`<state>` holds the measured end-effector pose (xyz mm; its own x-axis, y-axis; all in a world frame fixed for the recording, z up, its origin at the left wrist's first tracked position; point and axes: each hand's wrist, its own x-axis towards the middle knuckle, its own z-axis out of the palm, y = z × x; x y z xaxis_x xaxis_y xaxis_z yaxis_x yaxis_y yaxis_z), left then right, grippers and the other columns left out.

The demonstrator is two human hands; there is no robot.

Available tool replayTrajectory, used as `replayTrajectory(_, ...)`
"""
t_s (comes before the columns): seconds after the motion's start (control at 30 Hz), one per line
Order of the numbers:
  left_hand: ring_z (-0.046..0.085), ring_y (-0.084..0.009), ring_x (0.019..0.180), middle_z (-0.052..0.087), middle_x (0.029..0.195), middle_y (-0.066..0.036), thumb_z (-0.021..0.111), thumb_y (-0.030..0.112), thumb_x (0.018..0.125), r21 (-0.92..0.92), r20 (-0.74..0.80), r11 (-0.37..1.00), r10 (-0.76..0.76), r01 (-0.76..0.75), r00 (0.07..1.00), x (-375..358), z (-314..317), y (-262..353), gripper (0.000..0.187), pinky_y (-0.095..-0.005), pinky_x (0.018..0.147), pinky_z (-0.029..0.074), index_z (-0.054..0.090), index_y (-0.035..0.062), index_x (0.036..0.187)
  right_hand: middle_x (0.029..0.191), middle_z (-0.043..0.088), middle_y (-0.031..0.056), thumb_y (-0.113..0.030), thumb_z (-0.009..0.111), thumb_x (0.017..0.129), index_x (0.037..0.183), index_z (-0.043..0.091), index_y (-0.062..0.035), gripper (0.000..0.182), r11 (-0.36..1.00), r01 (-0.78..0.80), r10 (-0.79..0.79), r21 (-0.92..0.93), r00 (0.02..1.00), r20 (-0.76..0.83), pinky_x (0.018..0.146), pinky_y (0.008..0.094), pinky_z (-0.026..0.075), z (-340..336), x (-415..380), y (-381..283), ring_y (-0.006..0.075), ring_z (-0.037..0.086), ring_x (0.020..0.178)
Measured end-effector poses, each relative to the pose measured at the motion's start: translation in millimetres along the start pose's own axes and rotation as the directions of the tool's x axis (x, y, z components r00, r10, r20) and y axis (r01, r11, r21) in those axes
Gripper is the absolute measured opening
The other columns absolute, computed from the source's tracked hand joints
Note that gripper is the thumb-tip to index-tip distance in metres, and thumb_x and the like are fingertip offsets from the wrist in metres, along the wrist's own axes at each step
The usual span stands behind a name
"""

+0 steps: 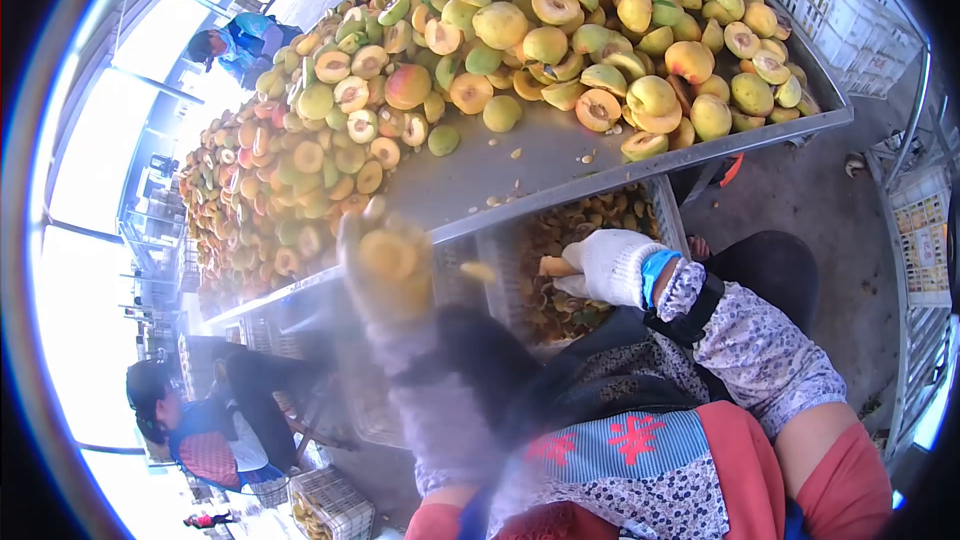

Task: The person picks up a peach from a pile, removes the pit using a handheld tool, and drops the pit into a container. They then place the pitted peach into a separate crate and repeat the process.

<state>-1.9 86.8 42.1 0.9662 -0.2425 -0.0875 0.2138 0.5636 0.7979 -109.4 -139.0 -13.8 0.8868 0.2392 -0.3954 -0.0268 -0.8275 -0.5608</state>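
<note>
My left hand point(400, 285), gloved and smeared by motion, is raised at the table's front edge. A halved peach point(388, 255) is in its grip, cut face showing. Just right of it, a small yellow piece of fruit point(478, 271) appears in front of the table frame. My right hand point(612, 265), in a white knit glove, is closed over a crate point(672, 215) of peach scraps. From its fingers sticks out a short tan piece point(556, 266) whose kind I cannot tell. Beyond both hands, whole and halved peaches point(500, 25) lie heaped on the metal table point(520, 160).
A person point(205, 430) sits at the lower left, near a crate point(330, 500) with yellow contents. Another person point(240, 48) bends over the far left side of the heap. White crates point(840, 15) are stacked at the upper right, and a crate point(922, 240) stands at the right.
</note>
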Motion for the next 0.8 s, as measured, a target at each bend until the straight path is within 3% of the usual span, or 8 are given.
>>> replayTrajectory(0.1,0.058,-0.012,0.073,0.059,0.082,-0.002,0.06,0.041,0.096,0.87,0.051,0.474,0.187,-0.136,0.981,-18,-60,44,0.037,-0.0269,0.061,0.048,0.065,0.0047,0.104,0.092,0.069,0.0239,-0.044,0.06,0.092,0.1,0.067,-0.0019,0.043,0.999,0.047,-0.044,0.02,0.988,-0.149,0.08,0.0493,0.052,2,-6,4,0.0422,0.067,0.09)
replayTrajectory(0.2,0.058,-0.011,0.078,0.064,0.09,-0.003,0.064,0.037,0.095,0.914,-0.152,0.401,0.202,0.059,0.967,-9,-81,56,0.041,-0.0252,0.067,0.047,0.066,0.002,0.115,0.093,0.069,0.0245,-0.042,0.059,0.093,0.102,0.066,-0.0019,0.042,0.994,0.076,-0.057,0.074,0.972,-0.228,0.081,0.0494,0.052,2,-3,-3,0.0419,0.067,0.091)
replayTrajectory(0.27,0.057,-0.0088,0.086,0.066,0.101,-0.002,0.065,0.036,0.094,0.949,0.299,0.016,0.277,-0.315,0.913,14,-53,48,0.046,-0.0242,0.075,0.046,0.063,0.0024,0.126,0.092,0.069,0.0241,-0.041,0.059,0.093,0.106,0.064,-0.0024,0.041,0.996,0.042,-0.027,0.075,0.981,-0.195,0.082,0.0495,0.052,1,4,-8,0.042,0.067,0.091)
replayTrajectory(0.33,0.059,-0.0126,0.098,0.067,0.109,-0.007,0.064,0.036,0.095,0.97,0.123,0.19,0.156,-0.152,0.98,45,3,26,0.048,-0.0277,0.086,0.047,0.061,0.0035,0.129,0.092,0.07,0.0239,-0.041,0.059,0.093,0.106,0.064,-0.0026,0.041,0.995,0.068,-0.055,0.073,0.984,-0.167,0.082,0.0495,0.052,-13,-7,-19,0.042,0.067,0.091)
replayTrajectory(0.57,0.06,-0.0366,0.114,0.066,0.119,-0.02,0.067,0.039,0.087,0.792,0.244,-0.528,-0.187,-0.307,0.952,169,14,-56,0.06,-0.0384,0.099,0.046,0.054,0.0065,0.136,0.094,0.071,0.0218,-0.035,0.058,0.091,0.102,0.071,-0.0046,0.035,0.99,0.036,0.002,0.136,0.963,-0.268,0.083,0.0475,0.053,-12,-1,-8,0.0386,0.069,0.091)
replayTrajectory(0.7,0.065,-0.0317,0.104,0.067,0.11,-0.015,0.066,0.04,0.087,0.726,0.24,-0.62,-0.178,-0.298,0.954,184,4,-62,0.061,-0.0375,0.088,0.052,0.053,0.0045,0.135,0.094,0.07,0.0236,-0.037,0.057,0.093,0.105,0.068,-0.004,0.037,0.941,0.226,-0.078,0.251,0.868,-0.49,0.082,0.0487,0.052,-1,5,-1,0.0414,0.066,0.091)
replayTrajectory(0.77,0.066,-0.0218,0.091,0.066,0.104,-0.008,0.063,0.037,0.092,0.97,0.18,-0.116,-0.26,-0.215,0.949,144,19,-42,0.053,-0.0329,0.073,0.054,0.055,0.0032,0.132,0.093,0.069,0.0236,-0.037,0.058,0.094,0.107,0.067,-0.0035,0.037,0.932,0.203,-0.021,0.299,0.855,-0.518,0.081,0.0488,0.051,-6,3,-3,0.0422,0.066,0.091)
replayTrajectory(0.8,0.066,-0.0218,0.091,0.066,0.104,-0.008,0.063,0.037,0.092,0.969,0.181,-0.118,-0.26,-0.218,0.948,129,19,-40,0.053,-0.0329,0.073,0.054,0.055,0.0032,0.132,0.093,0.069,0.0237,-0.036,0.059,0.094,0.108,0.066,-0.003,0.036,0.92,0.181,0.039,0.347,0.84,-0.541,0.08,0.049,0.051,-8,2,-5,0.0429,0.065,0.091)
